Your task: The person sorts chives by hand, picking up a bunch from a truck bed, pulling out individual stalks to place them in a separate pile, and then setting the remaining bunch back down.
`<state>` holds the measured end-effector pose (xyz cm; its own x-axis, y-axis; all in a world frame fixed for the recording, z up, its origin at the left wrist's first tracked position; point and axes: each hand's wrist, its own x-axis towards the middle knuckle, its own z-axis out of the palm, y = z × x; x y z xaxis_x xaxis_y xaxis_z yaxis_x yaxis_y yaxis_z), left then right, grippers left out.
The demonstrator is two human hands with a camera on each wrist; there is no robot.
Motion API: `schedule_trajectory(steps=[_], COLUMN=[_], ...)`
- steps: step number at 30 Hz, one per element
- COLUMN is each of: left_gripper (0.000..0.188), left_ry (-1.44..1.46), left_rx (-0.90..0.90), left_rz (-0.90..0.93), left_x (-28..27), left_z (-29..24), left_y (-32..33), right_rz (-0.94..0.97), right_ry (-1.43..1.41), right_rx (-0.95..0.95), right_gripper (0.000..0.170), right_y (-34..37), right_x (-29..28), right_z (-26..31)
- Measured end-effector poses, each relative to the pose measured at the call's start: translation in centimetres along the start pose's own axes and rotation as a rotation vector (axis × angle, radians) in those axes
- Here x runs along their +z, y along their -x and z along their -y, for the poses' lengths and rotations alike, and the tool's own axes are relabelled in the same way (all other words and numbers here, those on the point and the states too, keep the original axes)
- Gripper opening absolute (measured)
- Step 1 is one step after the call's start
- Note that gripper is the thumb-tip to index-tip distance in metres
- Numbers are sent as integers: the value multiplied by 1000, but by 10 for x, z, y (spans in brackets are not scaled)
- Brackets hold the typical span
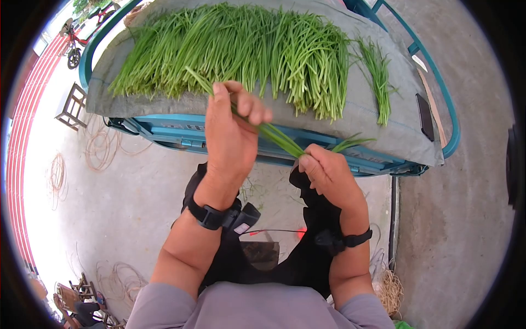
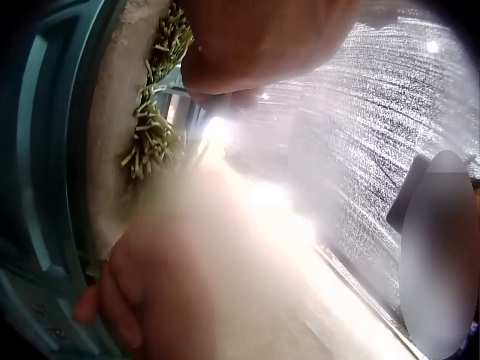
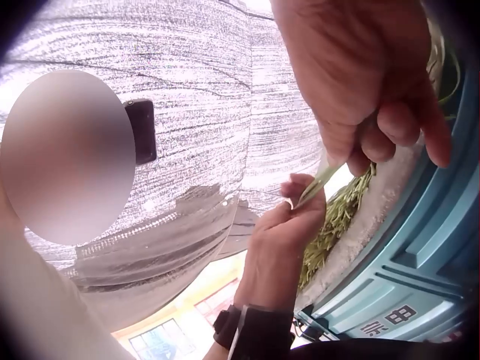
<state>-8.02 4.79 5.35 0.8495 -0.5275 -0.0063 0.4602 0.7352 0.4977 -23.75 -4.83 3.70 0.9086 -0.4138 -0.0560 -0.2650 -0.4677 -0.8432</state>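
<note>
A few garlic chive stalks (image 1: pixel 282 141) stretch between both hands above the front edge of a teal cart. My left hand (image 1: pixel 233 129) pinches their pale end between thumb and forefinger, its other fingers loosely bent and blurred. Lower and to the right, my right hand (image 1: pixel 335 178) grips them nearer the leafy end, whose green tips stick out past the knuckles. In the right wrist view the stalk (image 3: pixel 319 184) runs from the right hand (image 3: pixel 360 75) down to the left hand (image 3: pixel 289 225). Glare washes out much of the left wrist view.
Behind the hands, a wide heap of garlic chives (image 1: pixel 235 49) covers a grey cloth (image 1: pixel 361 118) on the cart (image 1: pixel 175 131). A small separate bunch (image 1: pixel 378 82) lies to its right, near a dark phone (image 1: pixel 424 116). A stool (image 1: pixel 71 107) stands at left.
</note>
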Motion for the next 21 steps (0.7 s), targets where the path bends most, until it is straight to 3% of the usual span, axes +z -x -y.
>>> schedule_trajectory(steps=[2,6,12,21], left_gripper=[31,31,30,26], left_ry=[77,250,351,402], left_rx=[-34,41,78,52], left_rz=[180,212,226,134], left_x=[-24,-52,-78,-84], left_z=[-9,-40,-68,-69], left_y=[-11,-39,-53,-54], right_rz=[68,9,-113,-383], right_ry=[-157,-223,-478,-576], right_rx=[136,159,125,34], right_gripper=[22,23,29,31], right_y=[3,12,28,32], right_x=[-5,-17,-46,-52], right_z=[5,-6,-36,-44])
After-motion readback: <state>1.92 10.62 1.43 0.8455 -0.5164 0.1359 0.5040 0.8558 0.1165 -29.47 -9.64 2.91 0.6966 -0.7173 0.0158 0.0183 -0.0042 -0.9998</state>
